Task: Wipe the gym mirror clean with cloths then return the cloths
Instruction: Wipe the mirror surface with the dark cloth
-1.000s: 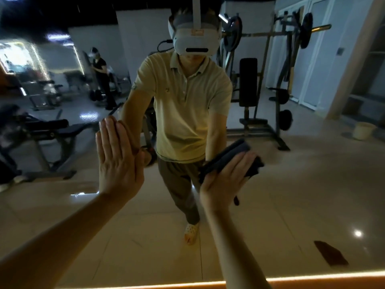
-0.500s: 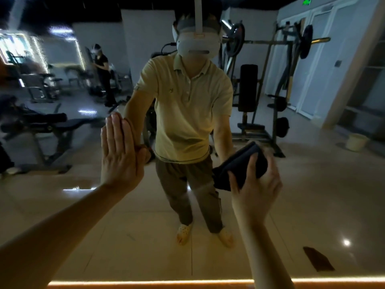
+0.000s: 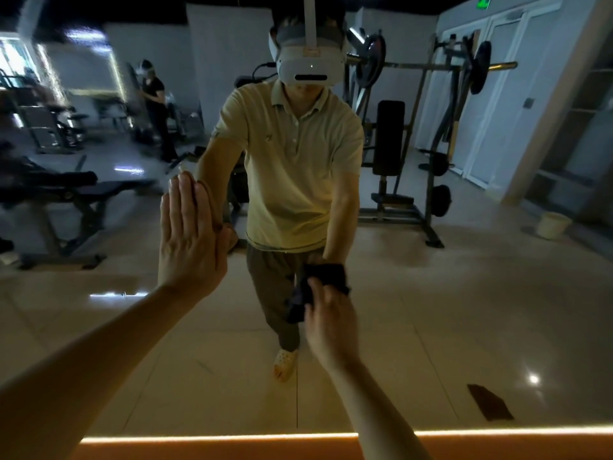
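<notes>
there, cloth (image 3: 310, 290) (long axis near-upright) under right hand (image 3: 331, 322)

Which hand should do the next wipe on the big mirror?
The right hand. It is holding the dark cloth against the mirror. The left hand is empty, pressed flat on the glass.
</notes>
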Tool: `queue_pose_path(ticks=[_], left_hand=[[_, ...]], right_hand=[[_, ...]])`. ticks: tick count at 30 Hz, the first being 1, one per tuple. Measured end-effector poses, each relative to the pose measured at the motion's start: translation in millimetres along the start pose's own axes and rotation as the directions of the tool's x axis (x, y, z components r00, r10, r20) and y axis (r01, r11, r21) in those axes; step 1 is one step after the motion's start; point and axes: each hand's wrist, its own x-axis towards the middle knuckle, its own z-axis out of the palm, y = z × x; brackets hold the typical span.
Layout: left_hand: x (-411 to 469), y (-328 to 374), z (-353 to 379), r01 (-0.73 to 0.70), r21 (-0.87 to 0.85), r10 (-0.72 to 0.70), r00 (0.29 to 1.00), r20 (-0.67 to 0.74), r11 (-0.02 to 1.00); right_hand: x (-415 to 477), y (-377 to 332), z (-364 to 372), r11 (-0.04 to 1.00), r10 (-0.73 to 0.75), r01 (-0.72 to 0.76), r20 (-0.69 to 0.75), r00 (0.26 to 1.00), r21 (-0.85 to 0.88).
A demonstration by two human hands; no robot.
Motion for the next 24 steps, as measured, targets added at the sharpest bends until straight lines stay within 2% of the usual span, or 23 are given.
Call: queue_pose_path(ticks=[3,5,7,8,10,13,15,16,17,18,20,22,24], left_hand=[[-0.6,0.0,1.3,-0.012,-0.006,0.012,1.0,-0.009,1.0],[-0.5,-0.1,2.8,-0.017,-0.014,0.016,1.0,-0.017,1.0],[-0.6,0.4,3.4,-0.008,-0.018,0.008,1.0,-0.018,1.0],[-1.3,0.7,3.3,-0.006,-0.016,0.006,1.0,-0.016,1.0],[-2.0,-0.2,2.3,-0.012,-0.009,0.012,1.0,-0.01,1.0],[-1.6,-3.9,0.5,-0.026,0.005,0.026,1.0,0.003,1.0],[-1.2,-6.0,-1.6,-0.036,0.009,0.036,0.999,0.011,0.999],[-1.1,-6.7,-3.0,-0.041,0.008,0.041,0.999,0.013,0.999],[-1.2,-6.9,-4.0,-0.042,0.007,0.042,0.999,0.015,0.999],[-1.2,-6.9,-4.6,-0.04,0.004,0.04,0.999,0.018,0.999],[-1.3,-6.3,-5.0,-0.028,-0.006,0.028,0.999,0.023,1.0],[-1.1,-5.1,-3.9,-0.02,-0.013,0.021,1.0,0.022,1.0],[-1.4,-4.5,-4.5,-0.014,-0.021,0.014,1.0,0.027,1.0]], right_hand=[[12.7,48.4,-41.8,0.957,0.286,-0.289,-0.119,0.951,-0.011],[22.0,70.8,-61.9,0.874,0.483,-0.482,-0.206,0.851,0.055],[26.7,66.5,-60.5,0.804,0.593,-0.578,-0.238,0.769,0.136],[25.4,54.1,-51.2,0.807,0.591,-0.572,-0.236,0.772,0.148],[16.5,14.7,-22.4,0.869,0.494,-0.472,-0.188,0.849,0.149],[0.3,-46.0,21.8,0.96,0.199,-0.207,0.062,0.978,0.187],[-4.2,-64.9,35.6,0.973,-0.063,0.005,0.243,0.968,0.233],[-4.9,-65.0,37.0,0.966,-0.15,0.075,0.303,0.941,0.245],[-4.7,-59.6,32.8,0.963,-0.168,0.082,0.337,0.926,0.256],[-4.3,-49.5,25.0,0.965,-0.121,0.029,0.346,0.93,0.261],[-2.2,-17.2,0.4,0.975,0.069,-0.128,0.297,0.952,0.182],[2.2,22.8,-28.8,0.963,0.24,-0.254,0.141,0.961,0.091],[14.1,52.9,-54.8,0.893,0.443,-0.437,-0.032,0.896,0.108]])
